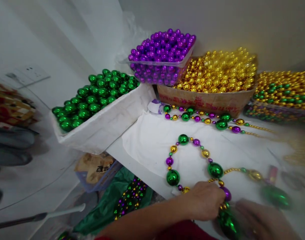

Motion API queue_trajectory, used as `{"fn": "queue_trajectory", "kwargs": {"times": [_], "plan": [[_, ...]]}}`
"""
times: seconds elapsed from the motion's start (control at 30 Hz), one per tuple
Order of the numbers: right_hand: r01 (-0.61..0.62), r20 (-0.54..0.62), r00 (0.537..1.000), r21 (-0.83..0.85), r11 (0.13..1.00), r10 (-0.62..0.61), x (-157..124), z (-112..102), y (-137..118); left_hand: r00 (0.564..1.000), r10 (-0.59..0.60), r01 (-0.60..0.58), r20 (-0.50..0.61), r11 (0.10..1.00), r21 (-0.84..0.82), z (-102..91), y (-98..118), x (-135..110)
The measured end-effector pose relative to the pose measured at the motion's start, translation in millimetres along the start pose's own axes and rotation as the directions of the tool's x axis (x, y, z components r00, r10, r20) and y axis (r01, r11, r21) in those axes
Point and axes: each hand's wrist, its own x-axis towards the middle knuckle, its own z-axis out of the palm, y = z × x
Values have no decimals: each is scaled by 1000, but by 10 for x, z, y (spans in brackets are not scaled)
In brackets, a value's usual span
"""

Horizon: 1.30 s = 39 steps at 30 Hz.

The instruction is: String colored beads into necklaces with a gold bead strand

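Beaded necklace of glossy green, purple and gold balls (pixel 214 170) loops in front of the brown cardboard box (pixel 204 99).
Probably light, limp, slippery; best pinched at small beads. Left hand (pixel 204 201) curls its fingers around the strand; blurred right hand (pixel 264 218), cannot tell.

The light is soft and rather dim, leaving the wall (pixel 217 20) grey, while small white glints dot the purple beads (pixel 162 50). The left hand (pixel 204 200) is fairly clear; the right hand (pixel 263 216), a large green bead (pixel 276 196) and the scissors (pixel 297 179) are blurred. Shapes stretch and soften toward both side edges.
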Motion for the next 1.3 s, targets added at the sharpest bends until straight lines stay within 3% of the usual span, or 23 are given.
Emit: {"fn": "queue_trajectory", "kwargs": {"times": [0.1,0.2,0.3,0.43,0.5,0.6,0.67,0.8,0.9,1.03,1.1,1.23,1.3], "plan": [[25,-40,999,-88,996,-28,16,-56,72,999,26,-27,-20,999,-46,-121,-43,27],[16,-24,1000,-65,998,-17,14,-90,149,998,18,-24,-66,996,-86,-110,-76,44],[-38,32,999,179,983,33,-18,-143,176,994,49,-65,-94,983,-174,-17,-98,56],[-83,34,996,509,857,76,-68,-235,105,987,40,-83,-153,956,-282,58,-106,95],[-107,5,990,698,708,144,-62,-234,18,986,38,-89,-162,941,-326,46,-89,118],[0,-77,966,955,297,247,-1,-141,-144,983,20,-89,-185,924,-373,-1,-31,122],[102,-129,947,989,105,294,47,-63,-240,978,-13,-73,-209,914,-400,-27,32,92],[144,-112,934,987,-70,339,44,-77,-365,974,-61,-69,-217,837,-543,-68,213,-10],[117,-68,933,986,-120,353,-57,-241,-452,975,-58,-92,-213,772,-629,-132,365,-78],[85,-40,944,988,-125,326,-166,-364,-547,965,15,-177,-263,777,-604,-188,481,-117],[75,-31,942,990,-121,333,-150,-308,-531,964,11,-174,-266,783,-597,-124,469,-94],[104,-39,914,985,-139,405,-25,-94,-377,968,-136,-33,-209,762,-647,154,356,22],[122,-55,922,981,-150,384,17,-24,-293,969,-167,4,-183,749,-663,271,309,69]]}}
